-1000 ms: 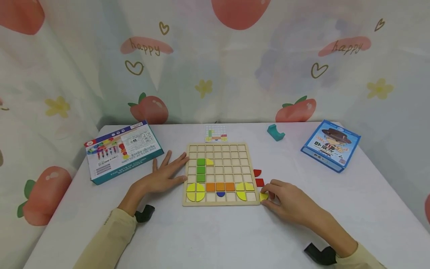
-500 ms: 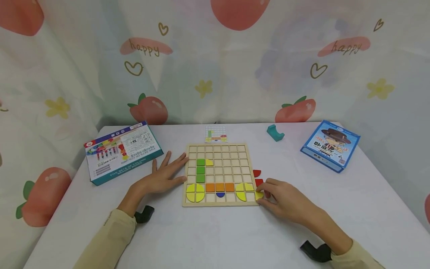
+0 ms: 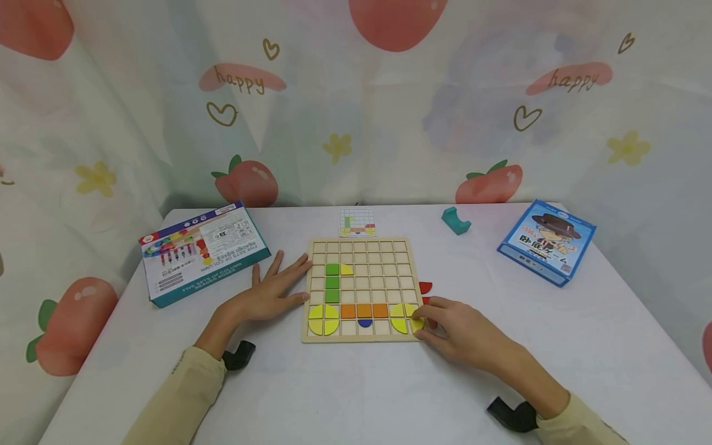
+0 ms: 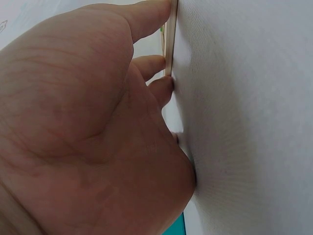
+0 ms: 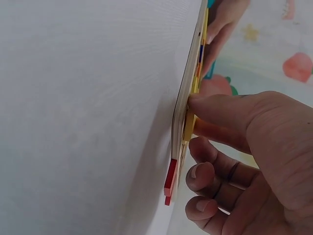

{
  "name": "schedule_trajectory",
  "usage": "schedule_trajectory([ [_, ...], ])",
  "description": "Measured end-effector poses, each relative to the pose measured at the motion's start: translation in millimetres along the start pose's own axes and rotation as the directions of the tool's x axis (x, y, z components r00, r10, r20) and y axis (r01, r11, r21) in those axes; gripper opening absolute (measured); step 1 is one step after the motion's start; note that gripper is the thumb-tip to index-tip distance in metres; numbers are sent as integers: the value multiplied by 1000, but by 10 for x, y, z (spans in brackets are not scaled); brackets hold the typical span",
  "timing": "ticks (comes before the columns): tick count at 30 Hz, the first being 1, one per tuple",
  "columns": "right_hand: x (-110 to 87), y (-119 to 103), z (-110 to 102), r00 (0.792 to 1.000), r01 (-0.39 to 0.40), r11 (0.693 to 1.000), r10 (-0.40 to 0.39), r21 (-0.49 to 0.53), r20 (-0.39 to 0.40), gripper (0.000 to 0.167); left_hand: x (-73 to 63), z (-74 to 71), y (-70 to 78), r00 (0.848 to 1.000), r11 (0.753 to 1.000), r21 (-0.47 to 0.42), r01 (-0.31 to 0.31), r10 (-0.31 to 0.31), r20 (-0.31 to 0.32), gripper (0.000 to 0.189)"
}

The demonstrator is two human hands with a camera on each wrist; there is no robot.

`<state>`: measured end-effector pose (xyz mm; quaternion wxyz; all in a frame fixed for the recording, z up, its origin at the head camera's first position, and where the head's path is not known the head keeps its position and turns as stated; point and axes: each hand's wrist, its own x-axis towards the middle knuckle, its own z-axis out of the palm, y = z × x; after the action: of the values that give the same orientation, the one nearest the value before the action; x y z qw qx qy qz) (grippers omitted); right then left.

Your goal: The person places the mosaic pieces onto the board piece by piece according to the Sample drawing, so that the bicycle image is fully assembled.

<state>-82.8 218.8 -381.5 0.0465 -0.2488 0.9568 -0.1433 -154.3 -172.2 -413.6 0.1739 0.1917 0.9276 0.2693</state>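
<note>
A wooden grid board [image 3: 373, 269] lies on the table. On it sit green squares [image 3: 332, 282], orange squares [image 3: 364, 311], a blue half-round piece [image 3: 364, 322] and yellow quarter-round pieces [image 3: 324, 319]. At the board's lower right corner, my right hand [image 3: 467, 327] pinches another yellow quarter-round piece [image 5: 189, 127] between thumb and forefinger. The right wrist view has it at the board's surface; its exact seating is hidden by the fingers. With fingers spread, my left hand [image 3: 268, 290] rests on the table, fingertips and thumb touching the board's left edge.
Two red pieces [image 3: 425, 287] lie beside the board's right edge, one mostly hidden by my right hand. A patterned card [image 3: 358, 222] lies behind the board. A teal curved block [image 3: 456, 221], a blue box [image 3: 550, 241] and a white-and-teal box [image 3: 203, 252] stand farther out.
My right hand has moved left with the yellow quarter-round piece, from beside the board onto its lower right corner. The left hand has stayed in place.
</note>
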Motion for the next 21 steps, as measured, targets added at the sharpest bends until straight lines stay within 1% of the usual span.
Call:
schedule_trajectory([
  [11, 32, -30, 39, 1000, -11, 1000, 11, -3, 5, 30, 0, 4, -5, 1000, 1000, 2, -3, 3, -4, 76],
  [21, 29, -33, 7, 1000, 13, 1000, -13, 14, 8, 28, -4, 0, 6, 1000, 1000, -1, -4, 4, -2, 76],
])
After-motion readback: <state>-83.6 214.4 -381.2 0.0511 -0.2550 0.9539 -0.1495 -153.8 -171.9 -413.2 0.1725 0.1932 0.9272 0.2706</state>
